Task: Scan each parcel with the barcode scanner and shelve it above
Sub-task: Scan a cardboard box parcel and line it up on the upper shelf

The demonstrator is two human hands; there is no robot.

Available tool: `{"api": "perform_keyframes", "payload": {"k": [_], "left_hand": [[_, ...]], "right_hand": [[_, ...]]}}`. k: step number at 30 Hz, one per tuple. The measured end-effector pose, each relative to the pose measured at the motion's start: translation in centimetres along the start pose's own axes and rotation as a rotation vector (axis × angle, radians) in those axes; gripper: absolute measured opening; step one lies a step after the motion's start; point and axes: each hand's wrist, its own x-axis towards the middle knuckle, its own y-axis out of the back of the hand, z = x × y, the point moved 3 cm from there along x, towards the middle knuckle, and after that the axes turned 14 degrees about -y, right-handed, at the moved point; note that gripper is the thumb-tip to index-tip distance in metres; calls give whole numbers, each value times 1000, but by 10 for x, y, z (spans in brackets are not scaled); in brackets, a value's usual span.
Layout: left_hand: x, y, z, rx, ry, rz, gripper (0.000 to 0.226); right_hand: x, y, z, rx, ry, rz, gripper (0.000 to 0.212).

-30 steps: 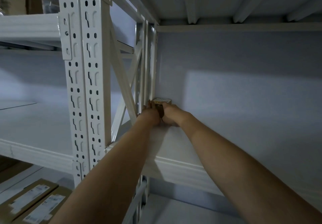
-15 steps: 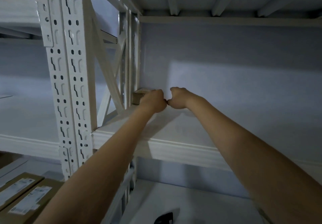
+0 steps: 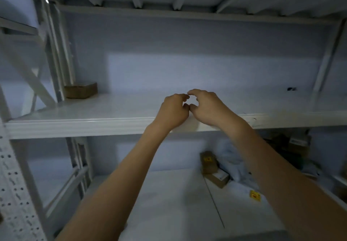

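Both hands, left hand (image 3: 173, 109) and right hand (image 3: 205, 106), hang loosely curled, holding nothing, over the upper shelf (image 3: 78, 126); one cardboard parcel (image 3: 80, 90) sits in its far-left corner; reach below for the next parcel (image 3: 217, 178), scanning first.
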Motion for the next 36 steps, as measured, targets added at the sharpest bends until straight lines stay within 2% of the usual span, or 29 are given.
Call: {"api": "perform_keyframes", "payload": {"k": [5,11,14,16,18,20,22,24,26,29,30,32,36], "left_hand": [[-15,-89,86,-188,-60,-26,34],[-36,-205,105,-278,100,-256,27],[-46,-247,85,-272,240,-375,25],[-51,-266,66,-309,359,-363,26],[-55,-282,44,-377,503,-315,28],[-54,-298,21,-434,622,-295,38],[-49,-317,-7,-447,703,-287,32],[-45,-334,-36,-446,746,-284,21],[-42,-348,-60,-476,802,-257,28],[-43,-368,-92,-575,936,-256,17],[-44,-377,-103,-621,985,-231,22],[-44,-388,-119,-728,1090,-184,34],[-47,-407,-134,-856,1211,-144,40]], "right_hand": [[-51,40,110,52,-119,50,37],[-66,19,228,79,-342,-72,33],[-61,-7,270,87,-406,-166,29],[-52,-27,292,60,-444,-221,17],[-40,-48,310,35,-470,-263,23],[-26,-70,322,23,-486,-325,18],[-8,-93,333,31,-517,-373,29],[10,-113,342,132,-598,-380,33],[27,-135,351,301,-714,-386,34],[42,-172,362,730,-1022,-481,31],[49,-184,365,830,-1075,-490,31],[62,-205,373,879,-1116,-503,27],[82,-238,387,879,-1146,-522,26]]}}
